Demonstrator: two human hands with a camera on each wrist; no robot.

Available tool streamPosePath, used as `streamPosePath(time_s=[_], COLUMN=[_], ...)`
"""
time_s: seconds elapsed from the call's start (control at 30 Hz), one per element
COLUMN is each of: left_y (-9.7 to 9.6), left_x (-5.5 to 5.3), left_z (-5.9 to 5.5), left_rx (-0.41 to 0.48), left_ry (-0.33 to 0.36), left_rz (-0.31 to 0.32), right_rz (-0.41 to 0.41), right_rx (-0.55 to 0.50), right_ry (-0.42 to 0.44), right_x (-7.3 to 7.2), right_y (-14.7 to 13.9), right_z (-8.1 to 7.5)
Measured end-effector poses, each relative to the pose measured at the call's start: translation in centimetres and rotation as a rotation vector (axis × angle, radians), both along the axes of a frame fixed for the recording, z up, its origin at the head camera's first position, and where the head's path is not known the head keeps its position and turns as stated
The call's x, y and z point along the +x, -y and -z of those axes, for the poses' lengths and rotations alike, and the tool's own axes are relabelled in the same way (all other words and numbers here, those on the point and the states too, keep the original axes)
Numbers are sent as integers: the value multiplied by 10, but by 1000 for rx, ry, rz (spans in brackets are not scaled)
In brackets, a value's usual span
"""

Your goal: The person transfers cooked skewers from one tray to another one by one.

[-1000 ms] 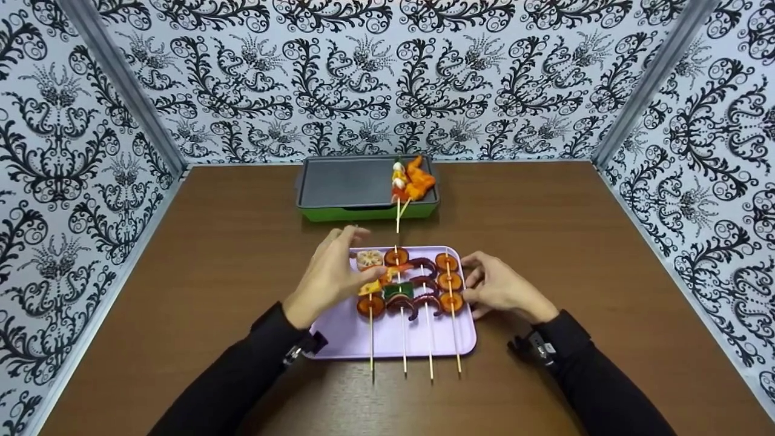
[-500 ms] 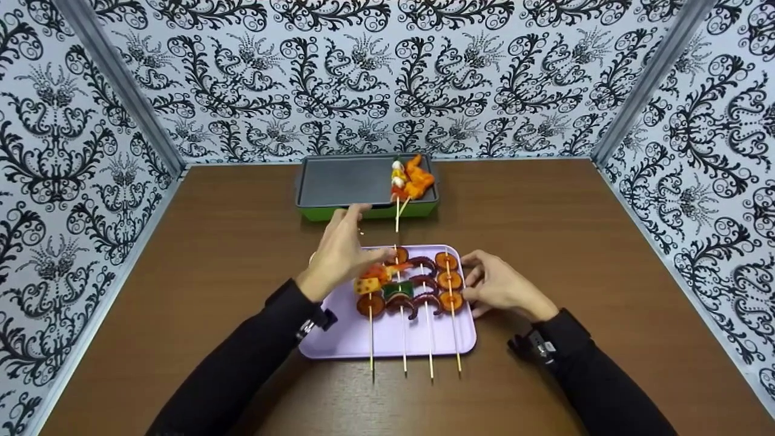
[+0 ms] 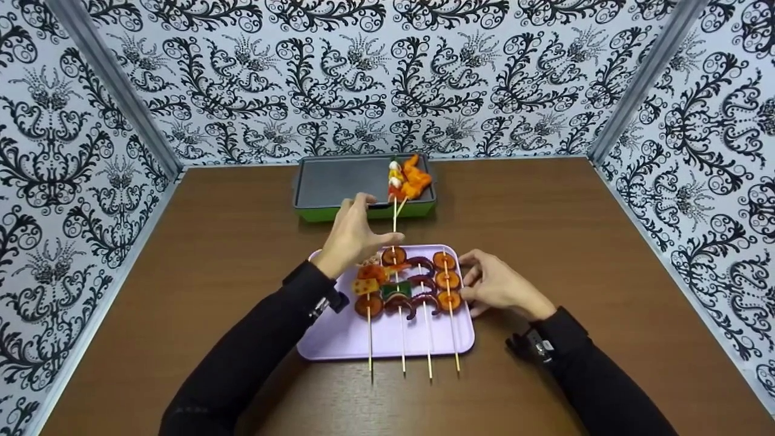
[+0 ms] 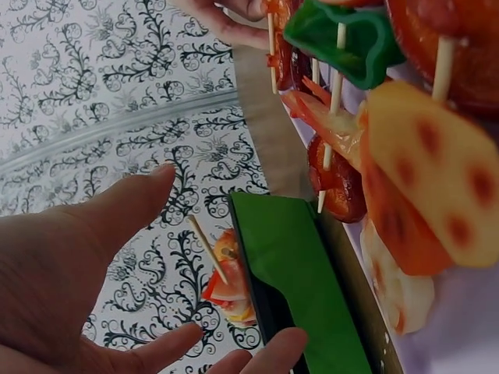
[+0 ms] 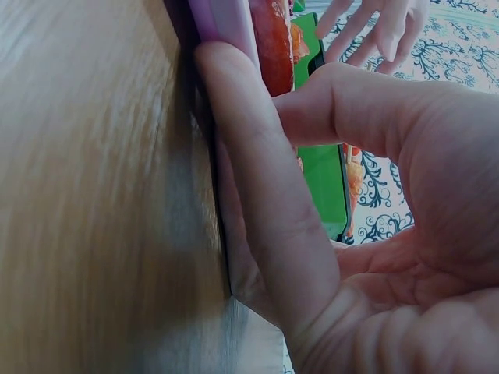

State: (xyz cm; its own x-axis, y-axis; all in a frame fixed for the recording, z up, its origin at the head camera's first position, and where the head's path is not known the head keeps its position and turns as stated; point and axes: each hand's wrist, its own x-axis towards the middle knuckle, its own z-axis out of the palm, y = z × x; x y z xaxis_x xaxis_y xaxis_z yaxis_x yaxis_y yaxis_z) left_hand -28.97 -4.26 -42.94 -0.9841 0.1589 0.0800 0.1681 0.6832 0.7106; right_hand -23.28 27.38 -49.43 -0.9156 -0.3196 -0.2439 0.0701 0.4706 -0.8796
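My left hand (image 3: 353, 239) is over the tray's back edge, fingers and thumb spread apart around air. Close by is the stick of a skewer (image 3: 395, 175) with white, yellow and red pieces, lying on the grill (image 3: 339, 181); the left wrist view shows a gap between hand and stick. My right hand (image 3: 502, 284) grips the right rim of the lilac tray (image 3: 339, 344). On the tray lie several food skewers: orange discs (image 3: 448, 280) at right, dark tentacles (image 3: 422, 282) beside them, and a yellow spotted piece (image 4: 440, 156) at left.
The grill has a grey top and a green body (image 4: 288, 249), and stands behind the tray. An orange skewered piece (image 3: 416, 180) lies at its right end. Skewer sticks overhang the tray's front edge. Patterned walls (image 3: 363, 79) surround the brown table (image 3: 533, 212).
My left hand has moved from above the tray's left skewers, back and to the right, towards the grill's front edge. The right hand has stayed at the tray rim.
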Motion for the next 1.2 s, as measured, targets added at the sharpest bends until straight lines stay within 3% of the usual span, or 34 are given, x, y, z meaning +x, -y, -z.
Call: streamPosePath(time_s=[0.17,0.4,0.6,0.9,1.2], left_y=[-4,-9,-14,-16,-14], left_x=[-10,-26,-36,-40,-44], left_z=[0,-3,-5,-7,-5], left_rx=[12,36,14,0,74], left_ry=[24,17,44,45,74], left_rz=[-7,31,12,17,34], right_rz=[1,-7,-8,-3,-9], right_rx=[2,-7,-14,-17,-10], right_ry=[3,-11,-10,-3,0], right_x=[-1,0,0,1,1], right_y=[0,1,2,2,3], right_z=[-1,-3,-2,-3,-3])
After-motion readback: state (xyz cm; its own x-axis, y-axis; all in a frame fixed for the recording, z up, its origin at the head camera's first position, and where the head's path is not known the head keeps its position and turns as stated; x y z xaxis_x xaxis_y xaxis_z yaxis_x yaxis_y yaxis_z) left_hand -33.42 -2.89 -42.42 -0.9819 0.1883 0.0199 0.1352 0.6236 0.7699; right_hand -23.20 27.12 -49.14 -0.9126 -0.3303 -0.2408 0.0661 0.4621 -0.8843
